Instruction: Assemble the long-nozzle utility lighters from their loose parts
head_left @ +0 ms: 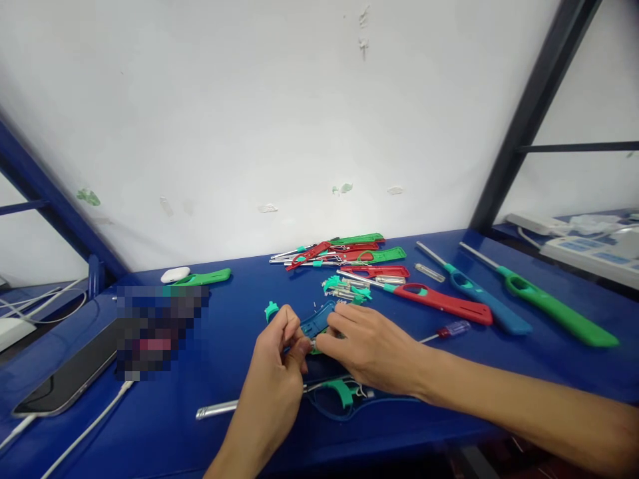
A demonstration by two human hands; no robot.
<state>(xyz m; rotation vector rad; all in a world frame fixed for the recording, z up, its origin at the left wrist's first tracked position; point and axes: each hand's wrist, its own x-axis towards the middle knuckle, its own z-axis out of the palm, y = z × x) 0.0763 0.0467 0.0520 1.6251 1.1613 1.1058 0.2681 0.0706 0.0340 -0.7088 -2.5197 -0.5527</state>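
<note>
My left hand (279,362) and my right hand (372,342) are closed, fingertips almost meeting over the desk. Between them shows a small part with a shiny end (313,344), mostly covered by my fingers, too hidden to name. A blue lighter shell half (318,319) lies just behind the fingertips. Below my hands is an opened blue stick lighter with a metal tube (217,409), a green trigger (343,392) and thin white wires. My left wrist covers part of the tube. A loose green trigger (271,311) lies beyond my left hand.
Red and green opened lighters (349,254) are piled near the wall, with green triggers and clear tanks (347,288) before them. Whole red (444,303), blue (492,306) and green (562,309) lighters lie right, near a screwdriver (453,328). A phone (70,366) and cables lie left.
</note>
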